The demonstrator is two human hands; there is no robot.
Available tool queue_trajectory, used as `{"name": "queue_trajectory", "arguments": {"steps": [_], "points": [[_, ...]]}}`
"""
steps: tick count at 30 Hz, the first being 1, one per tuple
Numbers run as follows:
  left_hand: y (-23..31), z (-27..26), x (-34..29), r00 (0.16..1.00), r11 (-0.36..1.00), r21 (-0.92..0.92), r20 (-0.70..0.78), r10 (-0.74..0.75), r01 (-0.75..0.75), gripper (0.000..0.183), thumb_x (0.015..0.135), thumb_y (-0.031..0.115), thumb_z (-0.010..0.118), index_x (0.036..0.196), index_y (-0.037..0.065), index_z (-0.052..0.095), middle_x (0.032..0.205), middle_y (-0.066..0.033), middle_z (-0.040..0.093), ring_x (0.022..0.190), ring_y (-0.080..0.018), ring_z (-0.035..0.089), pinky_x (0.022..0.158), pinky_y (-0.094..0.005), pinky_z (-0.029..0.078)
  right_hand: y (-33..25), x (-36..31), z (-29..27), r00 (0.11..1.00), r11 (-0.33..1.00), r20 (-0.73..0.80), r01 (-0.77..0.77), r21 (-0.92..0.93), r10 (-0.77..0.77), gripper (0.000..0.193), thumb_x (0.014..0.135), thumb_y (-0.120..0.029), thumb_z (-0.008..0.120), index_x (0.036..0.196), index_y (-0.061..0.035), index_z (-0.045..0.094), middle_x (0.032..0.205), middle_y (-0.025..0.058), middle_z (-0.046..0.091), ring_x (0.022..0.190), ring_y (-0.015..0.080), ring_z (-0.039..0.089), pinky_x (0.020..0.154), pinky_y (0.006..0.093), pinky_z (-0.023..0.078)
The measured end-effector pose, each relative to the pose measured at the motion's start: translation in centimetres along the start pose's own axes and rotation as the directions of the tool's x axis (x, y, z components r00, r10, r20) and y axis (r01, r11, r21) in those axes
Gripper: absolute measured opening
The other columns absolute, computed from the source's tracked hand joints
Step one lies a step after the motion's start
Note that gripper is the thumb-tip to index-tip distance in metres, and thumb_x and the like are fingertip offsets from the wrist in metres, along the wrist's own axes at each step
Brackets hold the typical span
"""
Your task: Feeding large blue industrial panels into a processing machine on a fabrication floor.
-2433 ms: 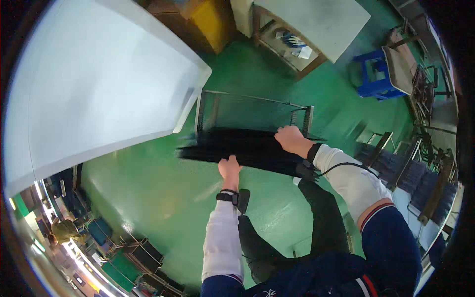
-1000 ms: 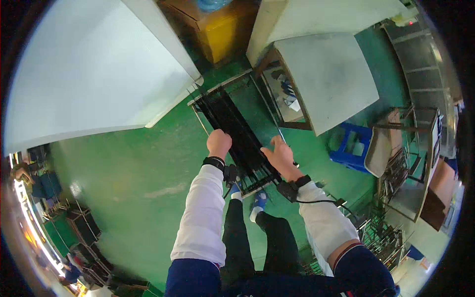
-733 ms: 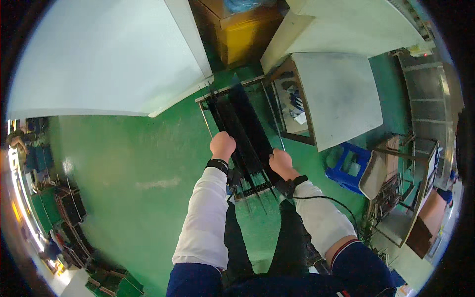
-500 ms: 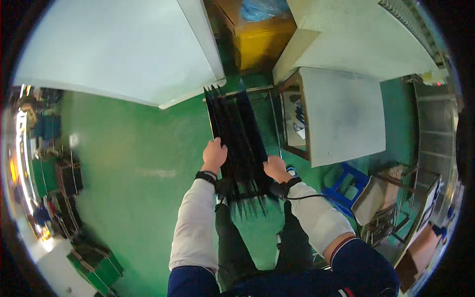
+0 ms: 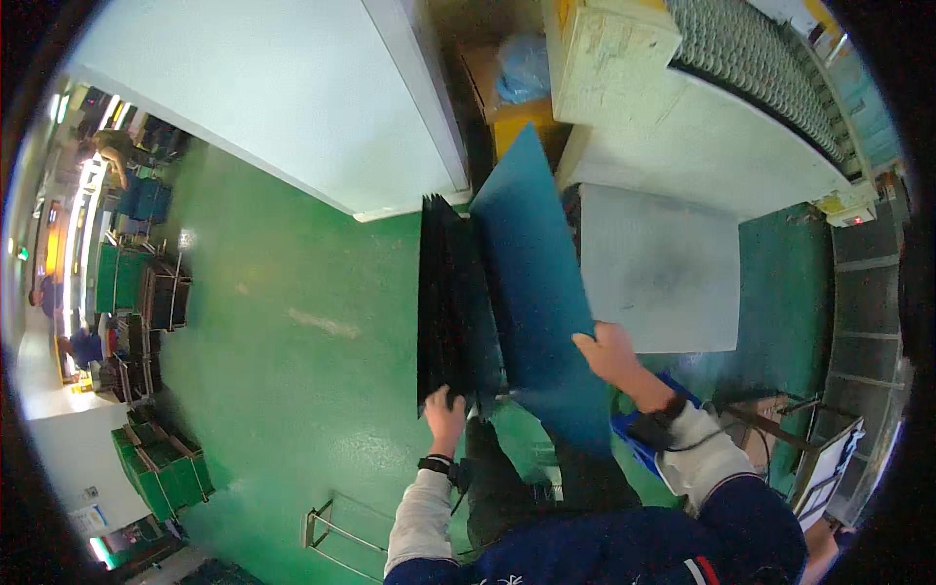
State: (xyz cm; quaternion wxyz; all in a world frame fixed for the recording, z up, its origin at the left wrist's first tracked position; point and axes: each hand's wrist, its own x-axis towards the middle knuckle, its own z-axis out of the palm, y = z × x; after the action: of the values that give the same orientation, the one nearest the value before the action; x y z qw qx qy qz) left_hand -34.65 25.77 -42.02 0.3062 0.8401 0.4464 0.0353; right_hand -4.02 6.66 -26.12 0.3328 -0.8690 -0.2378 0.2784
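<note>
My right hand (image 5: 614, 353) is closed on the right edge of a large thin blue sheet (image 5: 536, 263). This sheet leans away to the right from a row of dark upright sheets (image 5: 444, 292), its broad face showing. At the near end of that row, my left hand (image 5: 445, 414) has its fingers bent over the dark sheets' edge. The individual sheets stand close together, and what carries them from below is mostly hidden.
A white panel (image 5: 283, 97) lies ahead on the left. Right of the sheets stands a grey-topped table (image 5: 663, 273), with a pale machine (image 5: 624, 88) behind it. A blue stool (image 5: 634, 444) is low on the right. Green crates (image 5: 161, 463) line the left.
One sheet has come apart from the row and swung to the right in my right hand. My left hand has slid to the near end of the row. The view has shifted.
</note>
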Motion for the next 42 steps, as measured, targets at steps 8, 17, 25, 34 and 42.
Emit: {"name": "queue_trajectory", "arguments": {"steps": [8, 17, 25, 34, 42], "points": [[1.8, -2.4, -4.2, 0.846, 0.939, -0.196, 0.514, -0.146, 0.282, 0.038, 0.077, 0.034, 0.058, 0.094, 0.001, 0.065, 0.089, -0.0156, 0.067, 0.084, -0.0323, 0.062, 0.078, -0.0369, 0.048, -9.1, -11.2, -14.7, 0.979, 0.967, -0.179, 0.136, 0.213, -0.098, 0.018, 0.082, -0.014, 0.059, 0.088, 0.0031, 0.061, 0.064, 0.0110, 0.058, 0.061, 0.0137, 0.054, 0.054, 0.0333, 0.042], [-2.7, -5.5, -3.3, 0.808, 0.911, -0.247, 0.573, -0.138, 0.331, 0.035, 0.076, 0.032, 0.060, 0.092, 0.002, 0.067, 0.074, -0.0103, 0.066, 0.067, -0.0156, 0.063, 0.065, -0.0299, 0.049, -12.7, -27.1, -23.8, 0.830, 0.945, -0.557, 0.207, 0.254, -0.032, 0.012, 0.078, -0.009, 0.063, 0.088, -0.0013, 0.064, 0.071, -0.0017, 0.058, 0.064, 0.0079, 0.050, 0.055, 0.0264, 0.039], [-2.4, -7.9, -1.9, 0.772, 0.914, -0.232, 0.624, -0.123, 0.333, 0.024, 0.078, 0.027, 0.062, 0.084, 0.003, 0.067, 0.069, -0.0031, 0.064, 0.056, -0.0126, 0.058, 0.050, -0.0277, 0.045, -8.5, -35.8, -28.1, 0.475, 0.752, -0.809, 0.376, 0.542, 0.346, 0.028, 0.079, -0.018, 0.062, 0.103, -0.0038, 0.062, 0.087, 0.0006, 0.061, 0.077, 0.0111, 0.055, 0.070, 0.0248, 0.042], [-3.0, -8.7, -3.6, 0.781, 0.663, -0.508, 0.594, -0.193, 0.550, 0.024, 0.079, 0.023, 0.062, 0.091, 0.002, 0.063, 0.068, -0.0032, 0.061, 0.053, -0.0120, 0.056, 0.045, -0.0272, 0.044, -5.7, -30.3, -32.4, 0.538, 0.394, -0.797, 0.694, 0.603, 0.273, 0.027, 0.085, -0.029, 0.059, 0.101, -0.0067, 0.060, 0.093, 0.0032, 0.060, 0.083, 0.0140, 0.056, 0.074, 0.0280, 0.044], [-3.4, -6.6, -8.4, 0.749, 0.513, -0.562, 0.589, -0.302, 0.649, 0.020, 0.081, 0.018, 0.060, 0.092, 0.002, 0.060, 0.064, -0.0045, 0.056, 0.049, -0.0137, 0.053, 0.039, -0.0283, 0.040, 5.8, -15.4, -40.3, 0.683, 0.321, -0.675, 0.596, 0.736, 0.279, 0.019, 0.081, -0.004, 0.061, 0.100, -0.0017, 0.060, 0.093, 0.0040, 0.061, 0.086, 0.0146, 0.056, 0.071, 0.0261, 0.045]]}}
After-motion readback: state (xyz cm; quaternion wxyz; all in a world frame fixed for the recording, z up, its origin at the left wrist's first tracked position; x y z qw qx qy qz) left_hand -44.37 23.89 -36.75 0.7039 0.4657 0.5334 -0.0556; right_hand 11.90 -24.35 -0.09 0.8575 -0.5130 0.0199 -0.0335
